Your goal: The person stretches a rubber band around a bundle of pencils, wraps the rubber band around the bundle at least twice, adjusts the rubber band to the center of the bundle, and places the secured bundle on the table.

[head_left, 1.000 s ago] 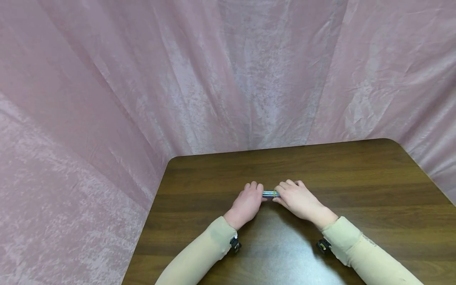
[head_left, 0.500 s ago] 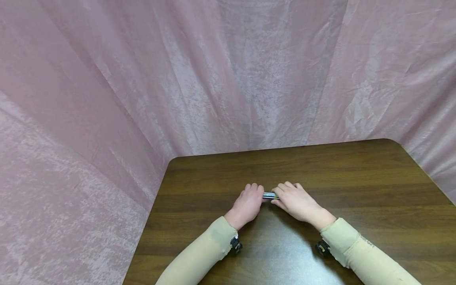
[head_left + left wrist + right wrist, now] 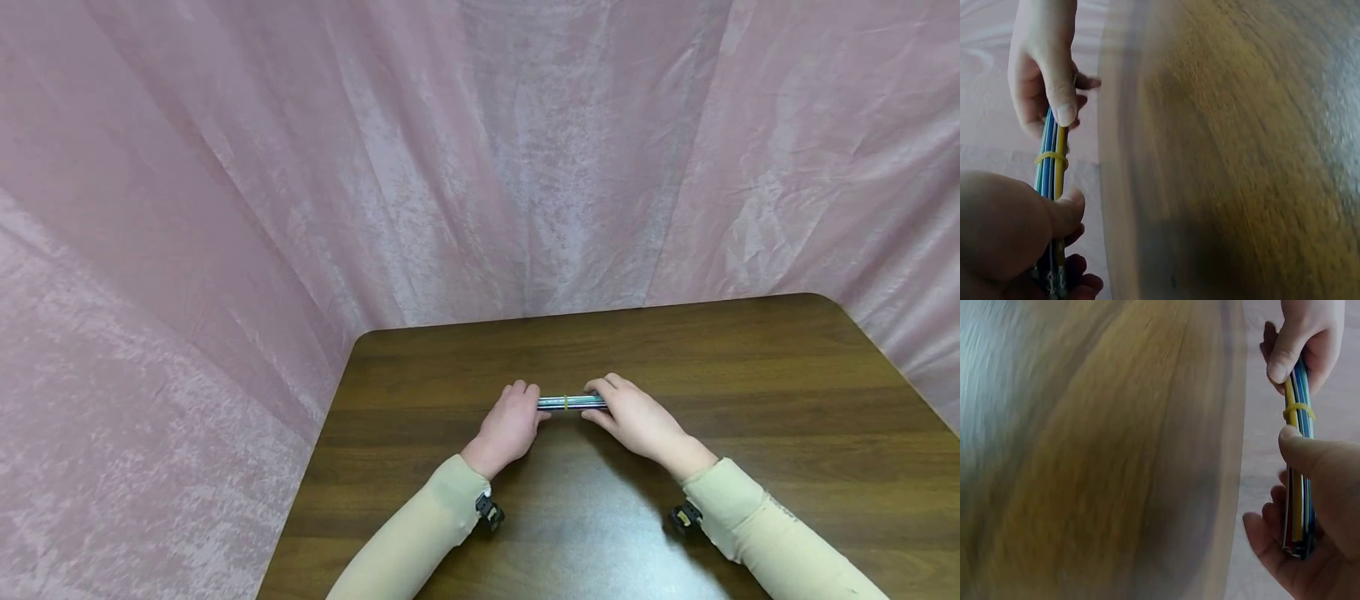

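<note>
A bundle of slim pencil-like sticks (image 3: 553,402), blue, teal, yellow and white, is bound at mid-length by a yellow rubber band (image 3: 1052,157). It lies level between the two hands, above the table. My left hand (image 3: 512,422) grips its left end, thumb along the near side. At the other end, my right hand (image 3: 637,421) holds it with the thumb (image 3: 1297,447) laid on the sticks and the fingers loosely curled beneath. In the right wrist view the sticks' ends show over the right palm. The band sits in the gap between the hands, untouched.
A brown wood-grain table (image 3: 450,358) with rounded corners spreads under both arms. Pink velvety curtains (image 3: 480,167) hang behind it and along the left side. Small black cameras (image 3: 489,510) are strapped at the cuffs.
The hands have moved apart along the bundle, left hand slightly left, right hand slightly right. More of the sticks shows between them, with the rubber band now near the middle of the gap.
</note>
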The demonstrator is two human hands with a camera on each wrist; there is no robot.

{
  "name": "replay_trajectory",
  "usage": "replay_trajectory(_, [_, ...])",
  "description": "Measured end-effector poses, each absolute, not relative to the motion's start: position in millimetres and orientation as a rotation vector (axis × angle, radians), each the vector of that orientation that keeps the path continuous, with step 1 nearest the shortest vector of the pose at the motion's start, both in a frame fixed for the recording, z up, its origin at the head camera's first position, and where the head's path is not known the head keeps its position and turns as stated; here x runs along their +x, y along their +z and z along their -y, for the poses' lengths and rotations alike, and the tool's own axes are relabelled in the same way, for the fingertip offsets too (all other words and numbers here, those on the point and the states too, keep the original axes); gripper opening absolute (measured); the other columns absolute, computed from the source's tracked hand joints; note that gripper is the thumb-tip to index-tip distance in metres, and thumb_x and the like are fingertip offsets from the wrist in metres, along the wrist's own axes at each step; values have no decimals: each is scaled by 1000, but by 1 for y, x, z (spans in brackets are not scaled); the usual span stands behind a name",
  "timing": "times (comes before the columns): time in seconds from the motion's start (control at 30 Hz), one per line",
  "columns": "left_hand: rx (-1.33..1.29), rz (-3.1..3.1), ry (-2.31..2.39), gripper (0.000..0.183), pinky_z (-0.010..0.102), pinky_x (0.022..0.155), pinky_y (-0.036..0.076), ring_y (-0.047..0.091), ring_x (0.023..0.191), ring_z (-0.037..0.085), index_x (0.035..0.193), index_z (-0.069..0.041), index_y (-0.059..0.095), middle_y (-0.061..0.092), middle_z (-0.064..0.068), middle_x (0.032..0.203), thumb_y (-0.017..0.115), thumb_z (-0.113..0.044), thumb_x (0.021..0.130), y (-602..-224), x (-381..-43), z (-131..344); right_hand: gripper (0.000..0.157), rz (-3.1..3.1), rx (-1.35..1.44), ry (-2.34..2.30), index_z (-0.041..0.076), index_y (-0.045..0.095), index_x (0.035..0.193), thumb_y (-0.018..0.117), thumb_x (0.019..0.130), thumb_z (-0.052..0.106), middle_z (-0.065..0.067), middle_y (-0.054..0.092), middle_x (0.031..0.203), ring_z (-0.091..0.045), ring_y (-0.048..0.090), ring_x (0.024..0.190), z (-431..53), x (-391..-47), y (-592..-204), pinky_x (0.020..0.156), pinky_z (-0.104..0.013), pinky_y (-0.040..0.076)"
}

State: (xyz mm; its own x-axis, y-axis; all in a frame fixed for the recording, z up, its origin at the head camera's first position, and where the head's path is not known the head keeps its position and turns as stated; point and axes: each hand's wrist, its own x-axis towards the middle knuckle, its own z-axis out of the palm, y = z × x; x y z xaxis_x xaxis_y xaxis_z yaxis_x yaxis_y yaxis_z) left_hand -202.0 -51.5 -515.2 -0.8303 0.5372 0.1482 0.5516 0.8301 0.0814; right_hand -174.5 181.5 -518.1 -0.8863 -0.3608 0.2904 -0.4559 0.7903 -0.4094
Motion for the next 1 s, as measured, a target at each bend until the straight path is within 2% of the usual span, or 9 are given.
replay_trajectory(0.2, [-794, 2859, -213, 28, 32, 75, 51, 53, 85, 22, 101, -7, 58, 54, 6, 92, 71, -30, 93, -515, -203, 46, 43, 2710, 577, 859, 4, 60, 123, 79, 87, 18, -14, 65, 111, -30, 63, 98, -174, -178, -516, 86, -46, 49])
replay_trajectory(0.37, [-759, 2852, -243, 28, 33, 76, 51, 53, 87, 24, 101, -6, 58, 54, 6, 92, 72, -28, 92, -515, -204, 45, 42, 2679, 553, 817, 3, 60, 119, 80, 85, 17, -13, 67, 108, -34, 62, 100, -171, -180, -517, 89, -50, 47])
replay_trajectory(0.5, [-742, 2905, -277, 28, 32, 75, 51, 53, 85, 22, 101, -7, 58, 53, 5, 91, 70, -32, 94, -516, -205, 47, 39, 2711, 478, 766, 5, 64, 115, 81, 85, 24, -12, 66, 106, -35, 62, 98, -176, -179, -519, 86, -50, 47])
replay_trajectory(0.63, [-739, 2969, -293, 29, 32, 73, 51, 54, 85, 21, 101, -8, 58, 54, 4, 90, 68, -35, 94, -515, -207, 49, 36, 2757, 438, 634, 8, 68, 110, 79, 86, 31, -10, 68, 102, -35, 62, 94, -184, -177, -521, 77, -52, 50])
replay_trajectory(0.83, [-846, 2971, -145, 31, 36, 70, 52, 60, 84, 22, 103, -10, 62, 61, 4, 91, 72, -37, 91, -517, -215, 51, 33, 2778, 511, 492, 11, 72, 107, 80, 84, 33, -5, 68, 100, -32, 62, 94, -195, -178, -526, 72, -53, 49])
replay_trajectory(1.0, [-954, 2956, -79, 31, 37, 71, 52, 63, 89, 22, 107, -13, 62, 65, 2, 96, 76, -33, 88, -519, -221, 51, 32, 2783, 573, 453, 13, 72, 105, 83, 81, 32, -4, 67, 98, -32, 63, 93, -203, -181, -529, 71, -53, 49])
